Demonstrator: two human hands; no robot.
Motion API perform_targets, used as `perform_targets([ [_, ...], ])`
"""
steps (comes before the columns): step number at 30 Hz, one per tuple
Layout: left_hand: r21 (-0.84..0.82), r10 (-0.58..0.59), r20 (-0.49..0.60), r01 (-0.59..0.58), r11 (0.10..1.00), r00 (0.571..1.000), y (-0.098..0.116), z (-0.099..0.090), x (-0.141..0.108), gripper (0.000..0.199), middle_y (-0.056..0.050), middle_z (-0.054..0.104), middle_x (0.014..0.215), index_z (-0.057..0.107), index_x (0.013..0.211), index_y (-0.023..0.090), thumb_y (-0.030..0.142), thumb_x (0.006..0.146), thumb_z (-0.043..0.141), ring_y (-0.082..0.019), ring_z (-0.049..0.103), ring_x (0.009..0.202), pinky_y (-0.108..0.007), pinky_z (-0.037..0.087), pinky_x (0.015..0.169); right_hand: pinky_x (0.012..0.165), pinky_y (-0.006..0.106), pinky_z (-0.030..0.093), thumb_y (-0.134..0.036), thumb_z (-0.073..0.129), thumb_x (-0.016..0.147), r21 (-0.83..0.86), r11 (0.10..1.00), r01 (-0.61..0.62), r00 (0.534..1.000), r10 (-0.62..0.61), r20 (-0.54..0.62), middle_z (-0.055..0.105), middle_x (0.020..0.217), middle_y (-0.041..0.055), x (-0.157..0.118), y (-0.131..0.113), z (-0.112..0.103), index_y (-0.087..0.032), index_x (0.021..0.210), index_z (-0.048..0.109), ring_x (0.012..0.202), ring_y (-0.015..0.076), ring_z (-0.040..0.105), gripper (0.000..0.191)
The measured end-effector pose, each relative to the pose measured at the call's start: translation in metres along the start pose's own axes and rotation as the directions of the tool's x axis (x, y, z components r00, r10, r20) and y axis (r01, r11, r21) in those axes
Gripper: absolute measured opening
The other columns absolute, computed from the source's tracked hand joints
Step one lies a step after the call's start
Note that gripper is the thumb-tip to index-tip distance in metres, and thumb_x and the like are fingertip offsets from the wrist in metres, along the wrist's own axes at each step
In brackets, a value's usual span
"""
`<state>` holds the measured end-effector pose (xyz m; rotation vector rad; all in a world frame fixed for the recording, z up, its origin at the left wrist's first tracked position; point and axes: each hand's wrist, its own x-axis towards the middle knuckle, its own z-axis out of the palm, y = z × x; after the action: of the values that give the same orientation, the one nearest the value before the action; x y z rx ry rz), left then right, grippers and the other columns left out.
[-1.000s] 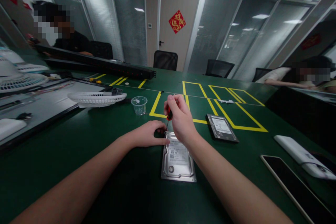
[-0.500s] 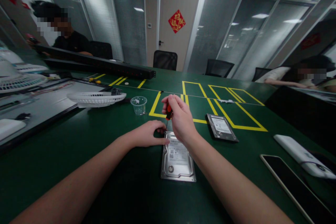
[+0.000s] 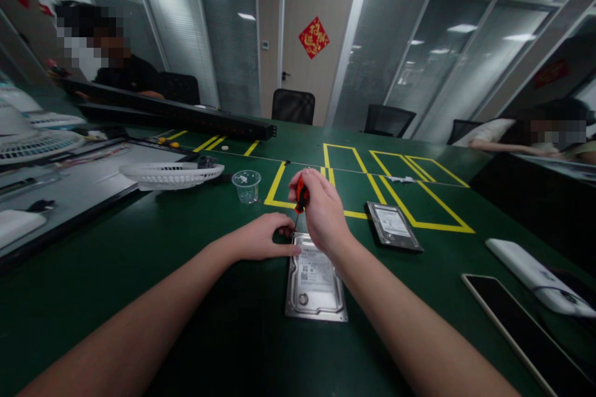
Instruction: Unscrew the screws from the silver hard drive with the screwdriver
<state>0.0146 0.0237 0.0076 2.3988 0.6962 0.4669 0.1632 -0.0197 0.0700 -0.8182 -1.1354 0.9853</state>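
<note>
Silver rectangular metal hard drive [image 3: 314, 280]: cover [image 3: 326, 293] on, progress otherwise unclear. My right grip [image 3: 322, 209]: clasping red-and-black screwdriver [image 3: 302, 195] at far-left corner. My left grip [image 3: 266, 237]: touching drive, closure unclear.

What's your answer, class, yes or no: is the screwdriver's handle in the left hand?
No, the right hand has the handle in its grip, while the left hand is at the nearer hard drive.

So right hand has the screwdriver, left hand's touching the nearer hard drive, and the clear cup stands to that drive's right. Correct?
One slip: the clear cup stands to the left of the nearer hard drive, as the head view shows. The right hand does have the screwdriver, and the left hand is touching that drive.
</note>
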Motion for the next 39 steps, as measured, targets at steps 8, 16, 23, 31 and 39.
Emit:
perform_targets([
  [8, 0.001, 0.005, 0.011, -0.005, 1.000, 1.000, 0.0017, -0.0008, 0.0005, 0.043, -0.007, 0.069, 0.098, 0.069, 0.103, 0.017, 0.052, 0.079, 0.076, -0.023, 0.064, 0.087, -0.033, 0.049, 0.075, 0.054, 0.027, 0.034, -0.039, 0.051, 0.093, 0.055, 0.998, 0.004, 1.000, -0.005, 0.015, 0.053, 0.066, -0.0018, 0.0001, 0.0017, 0.0002, -0.021, 0.072, 0.060, 0.058, 0.0107, 0.048, 0.029],
  [16, 0.014, 0.007, -0.005, -0.007, 1.000, 1.000, 0.0012, 0.0000, -0.0001, 0.042, -0.006, 0.069, 0.097, 0.069, 0.103, 0.017, 0.050, 0.079, 0.077, -0.023, 0.063, 0.086, -0.032, 0.048, 0.074, 0.056, 0.024, 0.038, -0.040, 0.055, 0.093, 0.084, 0.996, 0.019, 1.000, -0.020, 0.008, 0.058, 0.069, -0.0039, -0.0011, 0.0045, 0.0013, -0.023, 0.081, 0.055, 0.060, 0.0100, 0.053, 0.021],
  [23, 0.033, 0.006, 0.006, -0.006, 0.999, 1.000, 0.0049, -0.0017, 0.0001, 0.041, -0.007, 0.069, 0.098, 0.069, 0.102, 0.016, 0.050, 0.080, 0.077, -0.023, 0.063, 0.086, -0.032, 0.048, 0.074, 0.055, 0.025, 0.036, -0.042, 0.052, 0.096, 0.100, 0.995, 0.005, 0.999, -0.009, 0.044, 0.059, 0.072, -0.0005, 0.0002, 0.0041, 0.0016, -0.020, 0.077, 0.063, 0.061, 0.0098, 0.053, 0.032],
  [31, 0.008, 0.014, 0.008, -0.014, 1.000, 1.000, 0.0014, -0.0004, 0.0000, 0.043, -0.006, 0.069, 0.098, 0.069, 0.105, 0.017, 0.050, 0.079, 0.077, -0.023, 0.064, 0.087, -0.032, 0.049, 0.075, 0.051, 0.027, 0.028, -0.060, 0.049, 0.095, 0.124, 0.992, 0.007, 1.000, -0.009, 0.017, 0.050, 0.066, -0.0022, -0.0005, 0.0057, 0.0008, -0.021, 0.076, 0.060, 0.054, 0.0093, 0.042, 0.045],
  [39, 0.021, 0.008, 0.002, -0.008, 1.000, 1.000, 0.0032, -0.0003, -0.0005, 0.041, -0.007, 0.069, 0.099, 0.069, 0.105, 0.016, 0.048, 0.080, 0.077, -0.023, 0.064, 0.086, -0.032, 0.049, 0.074, 0.051, 0.028, 0.026, -0.052, 0.054, 0.095, -0.031, 0.999, 0.021, 0.998, -0.020, 0.057, 0.042, 0.054, -0.0060, -0.0025, 0.0023, -0.0013, -0.023, 0.076, 0.055, 0.051, 0.0109, 0.038, 0.034],
])
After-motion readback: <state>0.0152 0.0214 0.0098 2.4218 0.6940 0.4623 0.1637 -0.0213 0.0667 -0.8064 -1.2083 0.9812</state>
